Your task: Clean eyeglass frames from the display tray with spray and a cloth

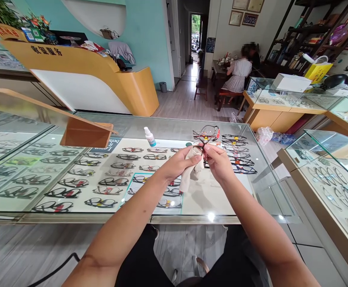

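Glasses [207, 138] are pinched in the right hand [220, 160]. The left hand [180, 160] curls around a cloth [187, 177] against them. A bottle [150, 138] stands at their ten o'clock.

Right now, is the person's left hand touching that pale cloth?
Touching. The head view shows it plainly: the left hand has its thumb lying across the pale cloth, which hangs down below.

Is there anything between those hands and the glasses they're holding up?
Yes, a pale cloth sits between the left hand and part of the glasses. Nothing visible separates the right hand from them.
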The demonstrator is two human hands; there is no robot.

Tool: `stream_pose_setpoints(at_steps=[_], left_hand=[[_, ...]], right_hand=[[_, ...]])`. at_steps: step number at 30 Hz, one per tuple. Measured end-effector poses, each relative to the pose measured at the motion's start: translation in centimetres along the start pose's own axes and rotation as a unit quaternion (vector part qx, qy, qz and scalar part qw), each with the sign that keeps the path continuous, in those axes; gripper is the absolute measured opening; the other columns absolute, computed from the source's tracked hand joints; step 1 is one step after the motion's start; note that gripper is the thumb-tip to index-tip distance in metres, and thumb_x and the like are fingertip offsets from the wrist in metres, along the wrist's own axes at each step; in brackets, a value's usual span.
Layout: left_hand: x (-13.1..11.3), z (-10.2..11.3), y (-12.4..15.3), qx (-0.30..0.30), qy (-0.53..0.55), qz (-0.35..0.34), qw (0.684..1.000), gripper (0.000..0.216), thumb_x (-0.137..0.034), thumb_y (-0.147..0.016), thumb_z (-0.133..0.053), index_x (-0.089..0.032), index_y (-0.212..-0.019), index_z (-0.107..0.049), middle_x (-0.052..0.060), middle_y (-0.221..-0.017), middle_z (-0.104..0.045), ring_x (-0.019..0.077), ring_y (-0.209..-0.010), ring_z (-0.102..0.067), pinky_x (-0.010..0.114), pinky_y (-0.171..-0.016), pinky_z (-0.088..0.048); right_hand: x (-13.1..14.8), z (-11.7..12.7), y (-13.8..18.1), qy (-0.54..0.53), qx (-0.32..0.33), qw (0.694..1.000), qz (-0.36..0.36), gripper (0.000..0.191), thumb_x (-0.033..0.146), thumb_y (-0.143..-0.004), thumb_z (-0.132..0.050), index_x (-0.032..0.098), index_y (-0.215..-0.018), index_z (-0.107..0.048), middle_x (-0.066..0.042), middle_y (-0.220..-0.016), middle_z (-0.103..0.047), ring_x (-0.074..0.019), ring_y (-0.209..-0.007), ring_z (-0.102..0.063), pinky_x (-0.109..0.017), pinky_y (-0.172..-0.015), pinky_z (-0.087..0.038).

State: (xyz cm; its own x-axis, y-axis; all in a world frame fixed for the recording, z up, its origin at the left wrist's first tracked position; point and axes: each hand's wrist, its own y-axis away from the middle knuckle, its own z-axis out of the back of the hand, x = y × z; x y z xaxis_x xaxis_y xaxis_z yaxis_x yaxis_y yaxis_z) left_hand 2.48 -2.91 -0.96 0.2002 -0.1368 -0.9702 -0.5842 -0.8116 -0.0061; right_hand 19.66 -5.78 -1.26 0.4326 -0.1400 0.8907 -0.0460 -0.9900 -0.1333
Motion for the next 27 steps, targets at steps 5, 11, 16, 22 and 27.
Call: stream_pose_setpoints(at_steps=[5,11,16,22,27], left_hand=[[0.2,0.0,0.0,0.009,-0.01,0.002,1.0,0.052,-0.054,-0.076,-0.096,-0.018,-0.106,-0.073,0.001,-0.089,-0.071,0.0119,-0.073,-0.062,0.024,-0.068,-0.05],[0.6,-0.5,-0.9,-0.055,-0.045,-0.07,0.995,0.056,-0.072,-0.081,-0.084,-0.017,-0.087,-0.074,-0.001,-0.07,-0.064,0.0131,-0.067,-0.059,0.024,-0.066,-0.05],[0.5,-0.1,-0.7,-0.027,-0.064,-0.027,0.997,0.064,-0.079,-0.087,-0.073,-0.016,-0.084,-0.073,0.004,-0.07,-0.068,0.0149,-0.061,-0.061,0.025,-0.057,-0.047],[-0.7,0.7,-0.1,0.071,-0.091,-0.015,0.993,0.057,-0.06,-0.082,-0.089,-0.015,-0.113,-0.075,0.008,-0.099,-0.077,0.0209,-0.088,-0.072,0.03,-0.08,-0.056],[-0.4,0.1,-0.3,0.044,-0.085,-0.022,0.995,0.055,-0.055,-0.071,-0.098,-0.015,-0.099,-0.072,0.004,-0.087,-0.072,0.0164,-0.076,-0.065,0.027,-0.071,-0.051]], right_hand=[[0.1,0.0,-0.1,-0.025,-0.015,0.999,-0.035,0.04,0.057,-0.066,-0.097,0.023,-0.069,-0.076,0.002,-0.065,-0.057,-0.0128,-0.064,-0.04,-0.03,-0.063,-0.034],[-0.1,-0.1,0.1,-0.007,0.024,1.0,-0.009,0.03,0.049,-0.071,-0.095,0.024,-0.072,-0.079,0.002,-0.07,-0.059,-0.0143,-0.071,-0.047,-0.031,-0.072,-0.04],[0.0,-0.2,-0.1,-0.027,-0.015,0.999,-0.038,0.03,0.048,-0.068,-0.095,0.023,-0.073,-0.08,0.003,-0.065,-0.056,-0.0126,-0.063,-0.039,-0.03,-0.062,-0.035],[0.1,0.2,-0.3,-0.054,-0.03,0.995,-0.076,0.038,0.05,-0.068,-0.095,0.021,-0.088,-0.083,0.005,-0.062,-0.051,-0.0112,-0.057,-0.034,-0.029,-0.054,-0.026],[0.1,-0.1,-0.1,-0.059,-0.022,0.995,-0.08,0.035,0.049,-0.068,-0.095,0.021,-0.082,-0.079,0.005,-0.063,-0.054,-0.0109,-0.058,-0.036,-0.029,-0.055,-0.028]])
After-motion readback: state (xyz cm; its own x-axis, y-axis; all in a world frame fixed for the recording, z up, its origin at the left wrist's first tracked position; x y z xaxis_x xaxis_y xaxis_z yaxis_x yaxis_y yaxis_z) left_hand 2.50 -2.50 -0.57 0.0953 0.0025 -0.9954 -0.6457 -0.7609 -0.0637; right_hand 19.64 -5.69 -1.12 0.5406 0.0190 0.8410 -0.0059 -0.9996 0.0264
